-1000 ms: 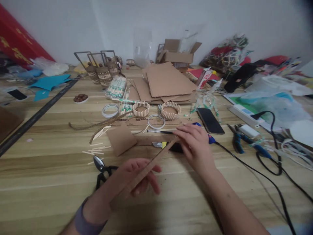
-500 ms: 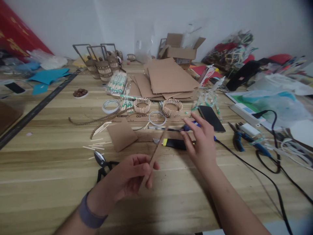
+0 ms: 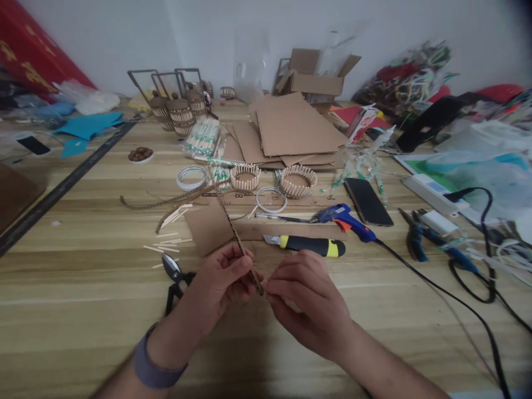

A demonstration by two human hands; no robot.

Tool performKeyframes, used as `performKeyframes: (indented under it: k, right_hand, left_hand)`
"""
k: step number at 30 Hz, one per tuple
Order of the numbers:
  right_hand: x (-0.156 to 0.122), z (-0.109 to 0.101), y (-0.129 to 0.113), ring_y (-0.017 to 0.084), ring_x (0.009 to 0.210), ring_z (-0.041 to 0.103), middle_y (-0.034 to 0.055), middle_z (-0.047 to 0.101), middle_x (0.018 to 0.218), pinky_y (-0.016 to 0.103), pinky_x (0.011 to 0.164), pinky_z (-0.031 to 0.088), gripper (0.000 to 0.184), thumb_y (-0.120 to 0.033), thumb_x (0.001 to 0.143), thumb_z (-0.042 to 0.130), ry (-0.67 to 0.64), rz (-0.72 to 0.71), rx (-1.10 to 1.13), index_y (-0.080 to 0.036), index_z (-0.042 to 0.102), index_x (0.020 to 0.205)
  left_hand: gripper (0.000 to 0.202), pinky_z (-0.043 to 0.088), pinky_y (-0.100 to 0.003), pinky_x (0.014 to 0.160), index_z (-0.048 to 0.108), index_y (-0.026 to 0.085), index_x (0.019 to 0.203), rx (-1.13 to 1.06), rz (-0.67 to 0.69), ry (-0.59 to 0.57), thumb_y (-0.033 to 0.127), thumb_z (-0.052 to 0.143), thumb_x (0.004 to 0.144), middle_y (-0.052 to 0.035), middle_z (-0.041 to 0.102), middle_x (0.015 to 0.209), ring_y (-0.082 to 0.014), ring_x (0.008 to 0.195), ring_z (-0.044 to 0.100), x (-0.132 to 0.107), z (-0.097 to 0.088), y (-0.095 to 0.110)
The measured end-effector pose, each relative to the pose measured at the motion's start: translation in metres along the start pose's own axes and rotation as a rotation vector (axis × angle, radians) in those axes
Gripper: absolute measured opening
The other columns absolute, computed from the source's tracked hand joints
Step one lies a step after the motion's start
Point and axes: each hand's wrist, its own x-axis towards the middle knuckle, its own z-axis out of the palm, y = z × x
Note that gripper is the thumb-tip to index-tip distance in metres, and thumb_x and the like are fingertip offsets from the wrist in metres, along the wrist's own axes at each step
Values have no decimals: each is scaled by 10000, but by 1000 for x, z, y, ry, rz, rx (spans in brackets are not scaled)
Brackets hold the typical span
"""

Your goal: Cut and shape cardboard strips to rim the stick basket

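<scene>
My left hand (image 3: 226, 282) pinches a thin cardboard strip (image 3: 235, 237), seen edge-on with its corrugation showing. The strip slants from upper left down to its near end beside my right hand (image 3: 305, 296). The right fingers are pressed together at that end; what they hold, if anything, is too small to make out. Behind the strip a square cardboard piece (image 3: 208, 227) lies on the table. Black-handled shears (image 3: 174, 274) are partly hidden by my left hand. A yellow and black utility knife (image 3: 305, 244) lies beyond my right hand, with a blue glue gun (image 3: 343, 217) behind it.
Two stick-ringed cardboard rounds (image 3: 298, 182), tape rolls (image 3: 191, 178) and loose sticks (image 3: 170, 242) lie mid-table. Stacked cardboard sheets (image 3: 297, 127) are behind. A phone (image 3: 368, 202), pliers (image 3: 415, 241) and a black cable (image 3: 432, 277) occupy the right side.
My right hand has come down and left from over the glue gun to the strip's near end, its fingers closing. The strip has turned from leaning right to leaning left.
</scene>
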Motion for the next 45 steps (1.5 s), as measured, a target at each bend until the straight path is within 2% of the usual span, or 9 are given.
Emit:
performKeyframes:
  k: [10, 19, 23, 34, 38, 42, 45]
  right_hand:
    - [-3, 3, -1, 176, 789, 639, 15, 715, 822, 380, 774, 461, 161, -70, 865, 605, 4, 35, -110, -211, 642, 936]
    - [-7, 7, 0, 183, 783, 630, 11, 698, 804, 392, 786, 437, 163, -67, 854, 604, 27, 56, -178, -206, 621, 937]
    - [-8, 8, 0, 174, 760, 625, 1, 684, 777, 386, 780, 432, 147, -74, 864, 593, 34, 58, -209, -211, 610, 911]
    - [-7, 7, 0, 169, 751, 635, -13, 674, 767, 383, 790, 437, 159, -81, 850, 581, 55, 65, -219, -233, 594, 892]
    - [-8, 9, -1, 168, 732, 625, -15, 660, 752, 379, 773, 428, 166, -69, 830, 576, 67, 63, -224, -233, 566, 860]
    - [-8, 9, -1, 168, 731, 613, -15, 651, 748, 376, 771, 413, 165, -67, 819, 564, 70, 63, -227, -229, 538, 839]
    - [-7, 7, 1, 168, 735, 605, -12, 638, 755, 375, 772, 403, 153, -76, 831, 554, 86, 92, -263, -227, 535, 838]
  left_hand:
    - [563, 437, -146, 429, 536, 172, 725, -13, 44, 40, 498, 940, 506, 22, 686, 593, -86, 458, 603, -1, 3, -1]
    - [483, 539, -213, 548, 565, 173, 743, -12, 105, 74, 453, 921, 574, 4, 718, 667, -122, 539, 657, -2, 2, -5]
    - [452, 540, -221, 543, 559, 176, 742, 8, 115, 89, 436, 902, 607, 12, 704, 661, -125, 537, 656, -2, 2, -7]
    - [559, 496, -196, 485, 541, 172, 726, -3, 116, 94, 500, 939, 507, 16, 682, 616, -113, 485, 622, -2, 8, -5]
    - [586, 447, -193, 449, 598, 164, 882, 16, 120, 44, 518, 919, 545, 15, 671, 627, -108, 463, 589, 1, 11, -7]
    - [669, 397, -191, 425, 628, 116, 1106, 130, 160, -16, 533, 859, 636, 60, 575, 551, -95, 436, 515, 1, 18, -7]
    - [618, 417, -209, 445, 627, 120, 1174, 287, 251, 37, 510, 788, 724, 18, 637, 661, -115, 490, 545, -3, 18, -10]
